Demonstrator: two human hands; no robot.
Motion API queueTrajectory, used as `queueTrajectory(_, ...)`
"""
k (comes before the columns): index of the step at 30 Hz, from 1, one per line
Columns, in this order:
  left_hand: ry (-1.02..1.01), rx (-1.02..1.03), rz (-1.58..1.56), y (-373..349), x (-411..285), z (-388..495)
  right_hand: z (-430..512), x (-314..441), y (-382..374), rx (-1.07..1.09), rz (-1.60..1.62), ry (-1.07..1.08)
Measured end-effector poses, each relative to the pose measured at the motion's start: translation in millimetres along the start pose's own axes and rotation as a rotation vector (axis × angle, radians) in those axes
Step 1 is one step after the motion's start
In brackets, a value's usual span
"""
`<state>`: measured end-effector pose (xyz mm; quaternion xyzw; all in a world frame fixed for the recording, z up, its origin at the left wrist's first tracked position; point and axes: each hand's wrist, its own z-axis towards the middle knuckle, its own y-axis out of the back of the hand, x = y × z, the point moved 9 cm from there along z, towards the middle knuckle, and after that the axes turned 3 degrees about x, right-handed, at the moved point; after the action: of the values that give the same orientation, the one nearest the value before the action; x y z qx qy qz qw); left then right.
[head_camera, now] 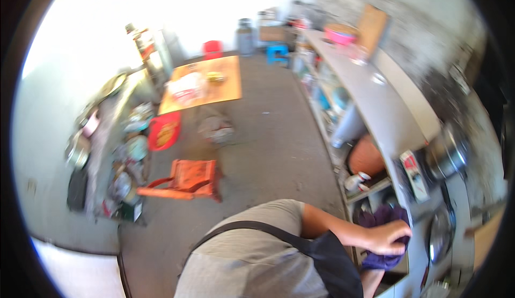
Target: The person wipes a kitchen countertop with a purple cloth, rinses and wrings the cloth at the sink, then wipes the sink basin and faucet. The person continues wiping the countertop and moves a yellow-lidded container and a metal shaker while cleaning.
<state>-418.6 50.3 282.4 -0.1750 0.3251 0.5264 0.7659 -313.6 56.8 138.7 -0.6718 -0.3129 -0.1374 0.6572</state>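
My left hand (387, 238) reaches to the right side of the view, its fingers curled over a bunched dark purple cloth (380, 261). The cloth hangs above and below the hand, beside the edge of a long counter (352, 81). Part of my other forearm comes up from the bottom edge to the cloth; my right hand is hidden by the cloth and my left hand, so its grip cannot be seen. A black apron strap crosses my grey shirt. The picture is blurred.
Beyond the counter edge are a metal pot (447, 153) and a shiny round lid or pan (440, 235). Under the counter, shelves hold a reddish-brown round container (365, 159) and a white bottle (356, 181). An orange chair (195, 177) and a wooden-topped table (227, 91) stand left.
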Motion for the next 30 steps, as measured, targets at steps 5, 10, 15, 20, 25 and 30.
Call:
queueTrajectory(5,0.886,-0.024,-1.030,-35,119,37,83,60,-1,0.052,0.069,0.109)
queueTrajectory(10,0.056,0.498,-0.162,-75,134,117,112,146,27,0.045,-0.021,0.277)
queueTrajectory(15,-0.046,0.895,-0.054,-106,154,166,121,228,64,0.022,-0.169,0.464)
queueTrajectory(20,-0.164,0.782,-0.156,-106,190,212,91,329,75,-0.129,-0.474,0.669)
queueTrajectory(25,0.046,0.656,-0.070,-123,264,245,-26,463,106,-0.805,-0.781,1.169)
queueTrajectory(30,0.124,0.523,0.064,-118,310,282,-30,552,78,-1.037,-1.070,1.586)
